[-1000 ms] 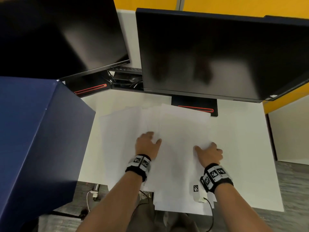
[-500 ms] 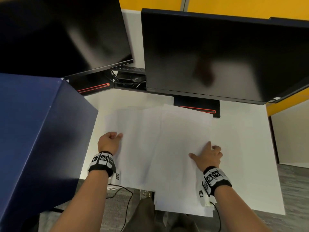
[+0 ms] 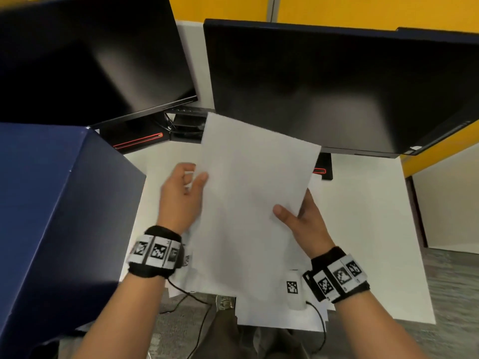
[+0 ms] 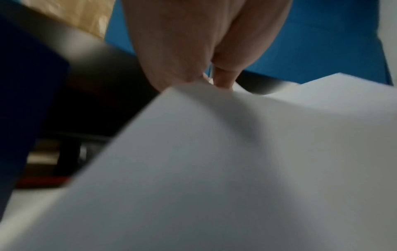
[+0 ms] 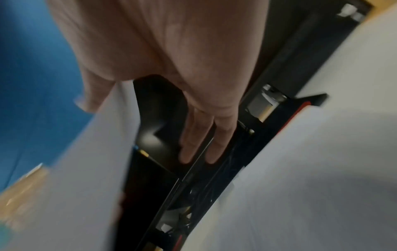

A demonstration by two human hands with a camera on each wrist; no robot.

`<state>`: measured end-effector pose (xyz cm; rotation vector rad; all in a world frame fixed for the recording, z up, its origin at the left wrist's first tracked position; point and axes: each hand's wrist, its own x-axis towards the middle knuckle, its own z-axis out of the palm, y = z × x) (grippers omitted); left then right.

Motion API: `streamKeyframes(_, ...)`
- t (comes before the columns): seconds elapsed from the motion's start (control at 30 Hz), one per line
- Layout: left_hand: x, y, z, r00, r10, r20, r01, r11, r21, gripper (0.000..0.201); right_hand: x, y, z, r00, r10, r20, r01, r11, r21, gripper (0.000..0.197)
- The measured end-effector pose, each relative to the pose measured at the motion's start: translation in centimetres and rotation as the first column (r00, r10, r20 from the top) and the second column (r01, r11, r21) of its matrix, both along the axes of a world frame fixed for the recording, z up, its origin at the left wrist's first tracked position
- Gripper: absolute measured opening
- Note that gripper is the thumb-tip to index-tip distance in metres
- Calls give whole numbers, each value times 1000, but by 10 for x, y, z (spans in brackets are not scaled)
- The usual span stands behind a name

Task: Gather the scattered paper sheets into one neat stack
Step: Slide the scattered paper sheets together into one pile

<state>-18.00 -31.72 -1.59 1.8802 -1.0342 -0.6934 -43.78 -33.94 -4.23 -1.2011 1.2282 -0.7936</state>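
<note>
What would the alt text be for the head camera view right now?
Two hands hold a bundle of white paper sheets above a white desk: left hand at its left edge, right hand gripping its right edge. Two dark monitors stand behind.

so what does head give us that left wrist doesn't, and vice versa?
Only head: the right hand with its thumb on top of the lifted sheets, two dark monitors, the white desk, more paper lying on it, both wristbands.
Only left wrist: a close underside look at the left hand's fingers meeting the paper edge.
Both: the left hand, the white sheets, the blue partition.
</note>
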Motion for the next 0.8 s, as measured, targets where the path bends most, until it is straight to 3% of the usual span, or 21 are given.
streamKeyframes(0.07, -19, -4, -31, 996, 38, -86, -26, 990, 138, 21, -2, -1, -7, 987, -109, -117, 116, 992, 52, 43)
streamKeyframes(0.1, -28, -3, -49, 994, 35, -107, -13, 979, 203, 24, -8, 0, -20, 961, -151, -232, 169, 984, 63, 37)
streamKeyframes(0.2, -51, 11, -106, 994, -21, -110, 58, 935, 350, 24, -27, 8, -65, 880, -102, -464, 213, 958, 194, 62)
streamKeyframes(0.3, -58, 26, -142, 997, -28, -67, 55, 899, 435, 30, -45, 18, -95, 812, -38, -582, 223, 942, 250, 51)
streamKeyframes(0.37, -57, 27, -151, 999, -41, 24, 25, 885, 465, 51, -58, 20, -106, 679, -81, -730, 309, 933, 184, 58)
streamKeyframes(0.43, -62, 24, -151, 995, -63, 77, 15, 860, 510, 68, -67, 14, -108, 552, -120, -825, 455, 873, 178, 76)
streamKeyframes(0.53, -83, 17, -148, 988, -132, 74, 68, 825, 561, 73, -60, 2, -105, 602, -93, -793, 510, 809, 293, 90)
streamKeyframes(0.67, -99, 7, -146, 982, -191, 5, 152, 796, 586, 71, -45, -12, -108, 682, 4, -731, 352, 875, 334, 85)
streamKeyframes(0.8, -64, 12, -142, 961, -127, 244, -50, 791, 610, 75, -58, -11, -104, 628, -94, -772, 473, 835, 282, 82)
